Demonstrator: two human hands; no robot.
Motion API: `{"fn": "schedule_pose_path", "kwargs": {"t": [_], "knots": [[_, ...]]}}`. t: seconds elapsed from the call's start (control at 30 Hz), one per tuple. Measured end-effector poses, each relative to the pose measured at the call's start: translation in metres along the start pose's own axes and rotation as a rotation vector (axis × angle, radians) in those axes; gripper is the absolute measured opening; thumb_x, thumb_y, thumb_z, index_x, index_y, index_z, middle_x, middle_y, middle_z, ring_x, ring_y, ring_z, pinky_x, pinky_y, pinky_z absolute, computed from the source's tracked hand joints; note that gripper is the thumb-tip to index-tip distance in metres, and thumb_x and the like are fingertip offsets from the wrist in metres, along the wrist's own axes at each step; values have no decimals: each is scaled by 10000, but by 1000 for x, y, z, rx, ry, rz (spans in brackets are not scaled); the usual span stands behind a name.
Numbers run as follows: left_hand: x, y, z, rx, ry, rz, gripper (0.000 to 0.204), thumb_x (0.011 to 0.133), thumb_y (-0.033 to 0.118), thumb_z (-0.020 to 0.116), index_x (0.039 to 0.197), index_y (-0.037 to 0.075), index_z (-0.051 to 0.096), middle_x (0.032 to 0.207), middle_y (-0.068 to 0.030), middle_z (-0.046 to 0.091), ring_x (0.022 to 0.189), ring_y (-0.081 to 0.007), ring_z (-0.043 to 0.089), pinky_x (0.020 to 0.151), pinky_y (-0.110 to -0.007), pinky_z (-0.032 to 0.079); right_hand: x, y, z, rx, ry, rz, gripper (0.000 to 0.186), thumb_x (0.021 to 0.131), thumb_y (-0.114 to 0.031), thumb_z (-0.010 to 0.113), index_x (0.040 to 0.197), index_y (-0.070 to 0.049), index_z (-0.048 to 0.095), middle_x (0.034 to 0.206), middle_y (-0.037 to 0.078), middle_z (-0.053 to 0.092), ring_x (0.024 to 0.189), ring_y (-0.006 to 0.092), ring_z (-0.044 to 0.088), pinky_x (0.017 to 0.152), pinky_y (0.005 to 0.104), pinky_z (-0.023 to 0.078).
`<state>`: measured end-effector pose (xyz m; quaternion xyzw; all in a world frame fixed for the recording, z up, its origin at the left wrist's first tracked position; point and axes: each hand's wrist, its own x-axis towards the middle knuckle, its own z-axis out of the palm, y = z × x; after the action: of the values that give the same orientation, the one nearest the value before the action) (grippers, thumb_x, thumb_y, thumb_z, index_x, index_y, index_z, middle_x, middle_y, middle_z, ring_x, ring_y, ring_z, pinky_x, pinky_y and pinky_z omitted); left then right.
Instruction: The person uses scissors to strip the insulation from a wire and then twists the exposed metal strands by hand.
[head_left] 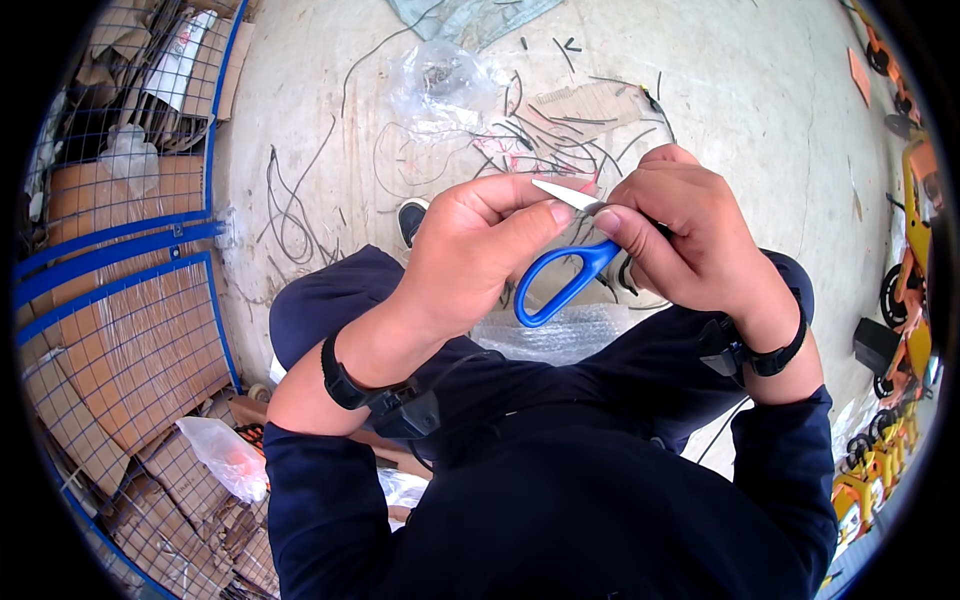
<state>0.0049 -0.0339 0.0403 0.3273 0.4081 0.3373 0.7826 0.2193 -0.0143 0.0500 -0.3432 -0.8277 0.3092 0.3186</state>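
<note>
My right hand [680,225] grips scissors with blue handles [545,305], its thumb over the pivot and the pale blade [565,195] pointing left. My left hand [485,240] is closed just left of it, thumb and fingertips at the blade; whatever is pinched there is too small to make out. Both hands are held above my lap. Behind them, many dark cut wire pieces [568,120] and thin cables [300,200] lie scattered on the concrete floor [290,70].
A blue wire cage [210,150] with flattened cardboard [130,350] stands at left, a plastic bag [220,455] nearby. A clear bag [445,85] and blue cloth [470,15] lie ahead. Bubble wrap [540,340] is below my hands. Yellow wheeled equipment [915,300] lines the right.
</note>
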Motion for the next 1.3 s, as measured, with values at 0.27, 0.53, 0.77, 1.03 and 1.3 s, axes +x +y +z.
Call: {"fn": "schedule_pose_path", "kwargs": {"t": [0.27,0.53,0.77,1.03,1.3], "knots": [[-1,0,1,-30,-14,7,267,954,43,512,1170,-98,579,1026,-168,668,897,-158,671,781,-261,565,0,-1,1,-49,-26,-6,104,839,-132,676,767,-60,649,565,58,533,521,256,529,594,335,396],[-1,2,4,-35,-36,59,252,953,57,529,1147,-86,604,1004,-137,674,809,-105,647,685,-205,527,0,1,3,-51,6,0,119,846,-140,672,759,-62,648,554,56,532,516,254,533,597,333,402],[0,-1,-2,182,48,154,236,953,62,529,1110,-93,613,972,-144,683,831,-138,666,730,-244,557,0,1,-1,-42,-9,58,152,864,-148,657,742,-60,642,552,62,518,503,260,494,622,325,403],[1,-4,0,156,116,173,200,926,98,584,1017,-67,652,835,-52,648,742,-67,578,643,-217,483,0,1,-1,-22,31,75,181,869,-155,653,720,-53,641,557,70,520,506,261,483,627,320,403],[-2,0,4,129,152,187,198,920,87,595,1043,-47,674,866,-35,677,743,-40,576,641,-186,467,1,2,-2,-40,77,113,165,882,-142,642,759,-34,661,576,84,539,532,260,502,619,323,410]]}}
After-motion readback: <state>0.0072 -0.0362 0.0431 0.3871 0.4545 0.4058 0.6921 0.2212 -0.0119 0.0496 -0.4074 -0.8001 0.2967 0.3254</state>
